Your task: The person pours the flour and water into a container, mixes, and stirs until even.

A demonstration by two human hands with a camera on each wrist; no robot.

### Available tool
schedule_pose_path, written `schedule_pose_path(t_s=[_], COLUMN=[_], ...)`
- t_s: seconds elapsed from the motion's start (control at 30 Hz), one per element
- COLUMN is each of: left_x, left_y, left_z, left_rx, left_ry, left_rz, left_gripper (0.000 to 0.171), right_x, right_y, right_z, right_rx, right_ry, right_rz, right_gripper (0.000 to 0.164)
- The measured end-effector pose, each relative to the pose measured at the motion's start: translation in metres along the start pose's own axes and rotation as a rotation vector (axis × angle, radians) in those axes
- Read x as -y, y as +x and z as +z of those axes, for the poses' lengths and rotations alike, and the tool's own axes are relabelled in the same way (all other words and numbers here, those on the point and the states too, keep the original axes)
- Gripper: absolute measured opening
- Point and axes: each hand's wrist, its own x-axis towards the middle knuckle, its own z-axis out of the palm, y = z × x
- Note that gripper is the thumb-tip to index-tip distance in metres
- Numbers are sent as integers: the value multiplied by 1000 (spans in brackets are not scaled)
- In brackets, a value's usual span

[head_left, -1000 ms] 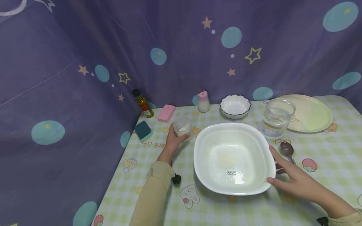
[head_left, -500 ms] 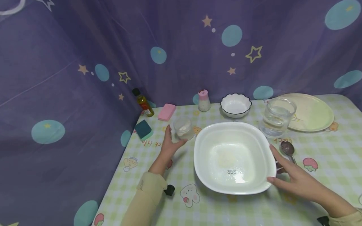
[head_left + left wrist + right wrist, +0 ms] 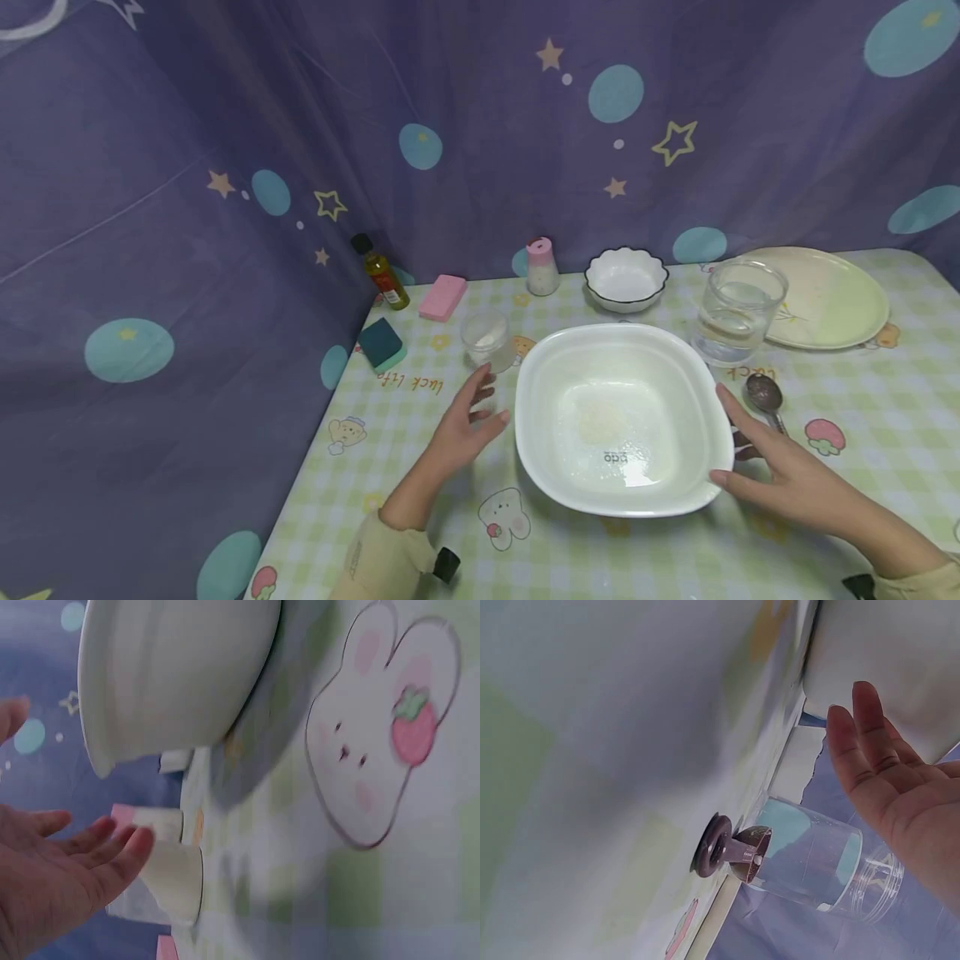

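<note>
One white basin [image 3: 538,417] on checked tablecloth [image 3: 570,558], starry purple curtain [image 3: 487,83] behind

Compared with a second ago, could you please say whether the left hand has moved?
Yes: in the head view, the left hand has drawn back from the clear cup, lower in frame.

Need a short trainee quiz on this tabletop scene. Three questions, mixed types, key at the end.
1. True or false: the left hand is holding nothing.
2. Of these, which is nearest the right hand at the white basin? A: pink sponge. B: dark spoon. C: oil bottle.
3. In the head view, which dish is partly hidden by the clear jar?

Key: 1. True. 2. B. 3. The large plate.
</note>
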Motion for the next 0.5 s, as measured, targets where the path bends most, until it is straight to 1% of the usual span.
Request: schedule_pose_path(t_s=[0.07, 0.17, 0.3, 0.37, 0.5], left_x=[-2, -5, -8, -8, -8], left_y=[-7, -16, -24, -26, -28], left_z=[3, 9, 16, 20, 27], left_rx=[67, 127, 180, 202, 222], left_ry=[-14, -4, -6, -12, -1], left_rz=[6, -1, 9, 32, 69], left_gripper=[78, 86, 97, 103, 113], right_x=[1, 1, 1, 1, 1], right_y=[0, 0, 0, 0, 0], right_z=[0, -1, -2, -2, -2], right_rx=[-1, 0, 5, 6, 7], right_ry=[-7, -22, -37, -38, -34], right_rz=[7, 21, 29, 27, 25], right_gripper=[100, 99, 100, 100, 100])
